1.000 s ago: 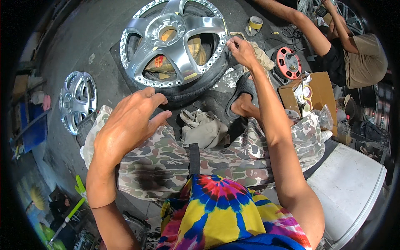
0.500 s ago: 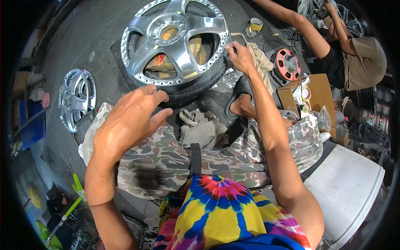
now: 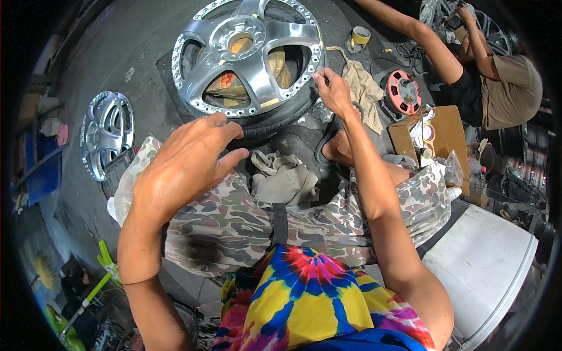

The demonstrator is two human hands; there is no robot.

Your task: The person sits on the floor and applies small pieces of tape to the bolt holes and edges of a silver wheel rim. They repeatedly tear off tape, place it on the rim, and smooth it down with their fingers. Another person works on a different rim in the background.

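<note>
1. A silver five-spoked wheel (image 3: 261, 70), smooth and reflective on its broad spokes, lies over a black rubber tyre (image 3: 275, 130) in front of the person; small round holes line its rim.
2. The left hand (image 3: 184, 155) is at the wheel's near left edge, fingers relaxed and gently bent, thumb spread, nothing visible between them; contact with the rim is unclear.
3. The right hand (image 3: 335, 92) is at the wheel's right edge, fingers curled with thumb and forefinger together; whether they grasp something small, I cannot tell.
4. A crumpled, soft grey cloth (image 3: 284, 178) lies between the legs; a creased beige cloth (image 3: 364, 85) spreads right of the wheel, near a round red reel (image 3: 404, 92).
5. Compared with a second ago, the right hand sits lower along the rim, nearer the person; the left keeps much the same pose.
</note>
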